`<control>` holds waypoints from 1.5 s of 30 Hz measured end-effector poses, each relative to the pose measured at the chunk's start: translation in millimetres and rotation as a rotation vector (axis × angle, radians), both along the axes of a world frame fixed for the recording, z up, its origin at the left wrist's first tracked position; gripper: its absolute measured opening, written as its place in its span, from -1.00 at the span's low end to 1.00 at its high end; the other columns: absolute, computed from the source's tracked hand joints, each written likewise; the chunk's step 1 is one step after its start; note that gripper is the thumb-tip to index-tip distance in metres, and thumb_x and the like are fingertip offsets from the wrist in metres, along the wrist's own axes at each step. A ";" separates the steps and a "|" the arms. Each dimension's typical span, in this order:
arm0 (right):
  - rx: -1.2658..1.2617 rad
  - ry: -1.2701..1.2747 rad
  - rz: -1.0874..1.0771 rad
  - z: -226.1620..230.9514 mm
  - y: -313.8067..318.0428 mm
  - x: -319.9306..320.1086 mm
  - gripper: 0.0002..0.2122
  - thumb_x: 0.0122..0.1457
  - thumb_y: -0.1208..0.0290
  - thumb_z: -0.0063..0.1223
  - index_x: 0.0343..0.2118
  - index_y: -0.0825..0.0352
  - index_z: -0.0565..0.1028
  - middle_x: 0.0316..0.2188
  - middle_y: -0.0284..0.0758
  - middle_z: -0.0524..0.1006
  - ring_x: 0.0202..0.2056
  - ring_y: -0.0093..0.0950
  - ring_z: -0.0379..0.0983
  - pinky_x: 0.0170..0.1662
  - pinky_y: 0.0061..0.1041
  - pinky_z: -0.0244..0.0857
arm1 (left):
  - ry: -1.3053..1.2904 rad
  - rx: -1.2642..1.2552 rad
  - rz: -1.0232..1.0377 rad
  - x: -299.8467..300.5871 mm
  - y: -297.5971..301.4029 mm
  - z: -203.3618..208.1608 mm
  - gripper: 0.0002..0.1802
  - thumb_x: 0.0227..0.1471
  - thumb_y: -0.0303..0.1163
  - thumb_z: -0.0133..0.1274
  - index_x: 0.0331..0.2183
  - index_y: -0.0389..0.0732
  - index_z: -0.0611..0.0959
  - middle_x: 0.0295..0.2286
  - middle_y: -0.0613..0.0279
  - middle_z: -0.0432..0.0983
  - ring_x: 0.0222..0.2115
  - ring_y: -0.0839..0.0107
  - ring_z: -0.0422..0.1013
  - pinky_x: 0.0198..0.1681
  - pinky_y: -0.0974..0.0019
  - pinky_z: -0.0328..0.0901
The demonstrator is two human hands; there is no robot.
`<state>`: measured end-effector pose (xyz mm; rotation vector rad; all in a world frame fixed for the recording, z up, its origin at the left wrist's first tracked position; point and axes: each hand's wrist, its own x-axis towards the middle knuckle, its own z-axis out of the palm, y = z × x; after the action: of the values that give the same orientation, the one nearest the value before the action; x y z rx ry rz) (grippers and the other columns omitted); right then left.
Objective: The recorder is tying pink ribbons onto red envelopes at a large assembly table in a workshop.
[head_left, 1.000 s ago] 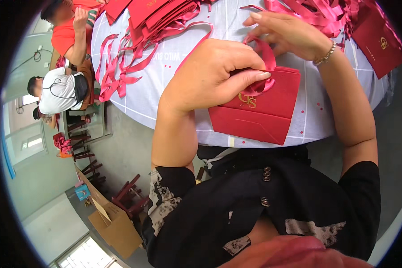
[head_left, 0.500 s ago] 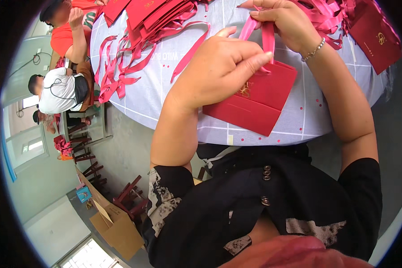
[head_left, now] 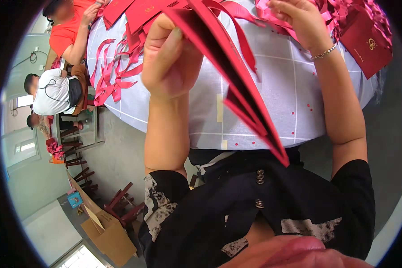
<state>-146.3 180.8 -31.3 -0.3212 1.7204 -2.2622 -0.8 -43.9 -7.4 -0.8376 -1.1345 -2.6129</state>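
Observation:
My left hand [head_left: 172, 62] is closed on the edge of a red paper gift bag [head_left: 241, 80], thumb along its side. The bag is raised and tilted above the table, turned nearly edge-on, so a dark gap shows between its panels. A pink-red ribbon [head_left: 243, 38] hangs beside its upper part. At the far side, my right hand [head_left: 301, 22] is over loose pink ribbons [head_left: 274, 22]. Its fingers are half bent and a little apart, and no held thing can be made out in them; the fingertips are partly cut off by the upper edge.
Flat red bags [head_left: 140, 15] with trailing ribbons lie at the table's far left. Another red bag [head_left: 366, 42] with gold print lies far right. A pale checked tablecloth [head_left: 272, 107] bears small red dots. Co-workers [head_left: 69, 40] sit left; cardboard boxes [head_left: 109, 236] and stools stand lower left.
My left hand has lifted the bag off the table and turned it edge-on, moving left. My right hand has let go of the bag's ribbon and shifted right toward the ribbon pile.

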 end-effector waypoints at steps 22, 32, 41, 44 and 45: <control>0.475 0.655 -0.114 -42.1 6.5 -25.4 -0.79 0.31 0.62 -0.13 -0.04 0.50 0.43 -0.21 -0.29 0.59 -0.14 -0.55 0.54 -0.02 -0.63 0.37 | -0.431 -0.544 0.004 -8.4 -35.9 13.6 -0.60 -0.01 -0.45 0.02 -0.09 -0.37 0.59 -0.20 0.08 0.58 -0.21 0.44 0.50 -0.07 0.36 0.38; 0.328 0.608 -0.033 -5.6 2.4 6.5 -0.85 0.31 0.49 0.02 -0.15 0.42 0.54 -0.41 -0.53 0.52 -0.43 -0.78 0.29 -0.38 -0.78 0.17 | -0.492 -0.964 0.548 -40.5 -6.6 -52.8 -0.81 0.00 -0.54 0.14 -0.25 -0.30 0.64 -0.40 0.30 0.58 -0.42 0.57 0.47 -0.37 0.45 0.37; 0.580 0.823 0.373 -5.3 -16.8 41.8 -0.88 0.19 0.56 0.08 -0.22 0.44 0.53 -0.39 -0.24 0.60 -0.39 -0.55 0.54 -0.26 -0.58 0.40 | -0.703 -1.431 0.838 -34.9 -18.2 -0.5 -0.63 -0.01 -0.16 0.24 -0.41 -0.33 0.63 -0.56 0.11 0.55 -0.53 0.33 0.48 -0.43 0.29 0.35; 0.663 0.950 0.390 -11.9 -24.9 49.6 -0.85 0.18 0.57 0.01 -0.20 0.41 0.53 -0.36 -0.08 0.57 -0.36 -0.26 0.55 -0.23 -0.40 0.41 | -0.968 -1.258 0.593 -32.0 -29.3 -1.1 -0.66 -0.09 -0.60 0.30 -0.19 -0.34 0.66 -0.28 0.26 0.59 -0.31 0.57 0.47 -0.23 0.47 0.37; 0.661 1.048 0.372 -14.4 -27.1 50.2 -0.84 0.18 0.58 -0.02 -0.19 0.41 0.52 -0.35 -0.04 0.57 -0.33 -0.16 0.54 -0.21 -0.34 0.41 | -0.735 -1.269 0.601 -27.1 -28.0 -6.4 -0.77 -0.05 -0.38 0.29 -0.34 -0.30 0.66 -0.45 0.31 0.56 -0.44 0.58 0.43 -0.36 0.46 0.32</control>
<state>-96.1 153.8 -45.7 -1.6774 2.4189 -1.1469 -27.9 -72.0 -13.9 0.4550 -2.7179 -1.4601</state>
